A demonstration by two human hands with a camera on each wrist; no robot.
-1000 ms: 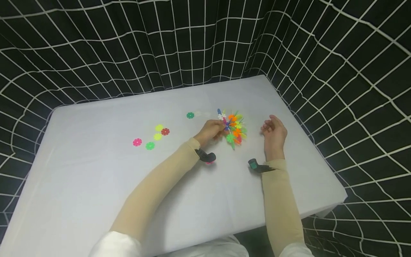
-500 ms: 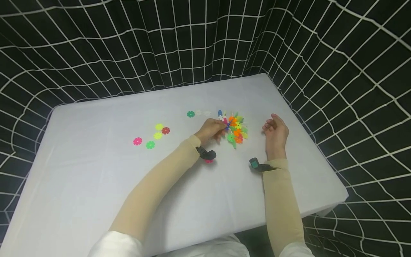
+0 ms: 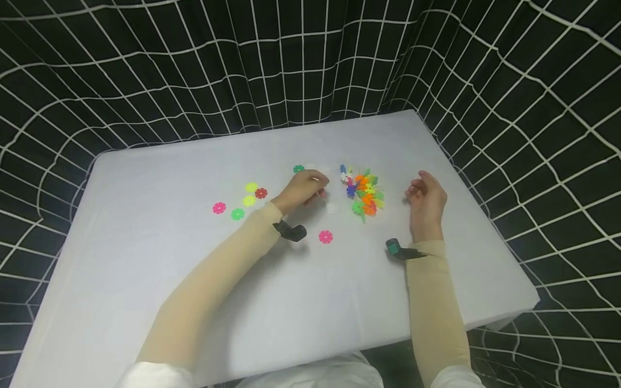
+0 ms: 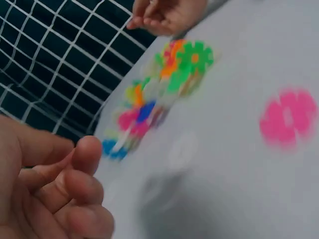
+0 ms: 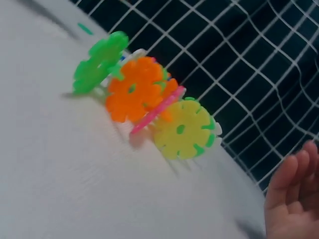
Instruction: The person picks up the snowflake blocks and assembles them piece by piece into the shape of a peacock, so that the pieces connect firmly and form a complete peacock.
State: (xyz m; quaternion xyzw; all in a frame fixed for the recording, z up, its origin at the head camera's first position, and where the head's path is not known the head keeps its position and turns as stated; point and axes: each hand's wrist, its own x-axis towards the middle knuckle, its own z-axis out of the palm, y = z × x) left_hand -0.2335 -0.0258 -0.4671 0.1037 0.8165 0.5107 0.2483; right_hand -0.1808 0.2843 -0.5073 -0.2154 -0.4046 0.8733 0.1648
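A cluster of notched plastic snowflake discs (image 3: 368, 198), joined together in many bright colours, sits on the table between the two hands. My left hand (image 3: 302, 189) hovers to the left of it, fingers loosely curled and thumb near the index finger. In the left wrist view, nothing shows between those fingertips (image 4: 88, 149). My right hand (image 3: 427, 202) stays just right of the cluster, its fingers slightly bent and holding nothing. Below the left hand lie a loose whitish disc (image 3: 331, 208) and a pink disc (image 3: 325, 236).
Loose discs lie farther left: pink (image 3: 219, 208), light green (image 3: 237, 214), red (image 3: 261, 193) and two yellow ones. A dark green disc (image 3: 298, 168) is behind the left hand. White netting (image 3: 291, 70) over dark cloth borders the white table (image 3: 145, 242) at the back and right.
My left hand has let go of the blue disc on the cluster and drawn back to the left. The pink disc by its wrist is now uncovered. My right hand keeps its pose.
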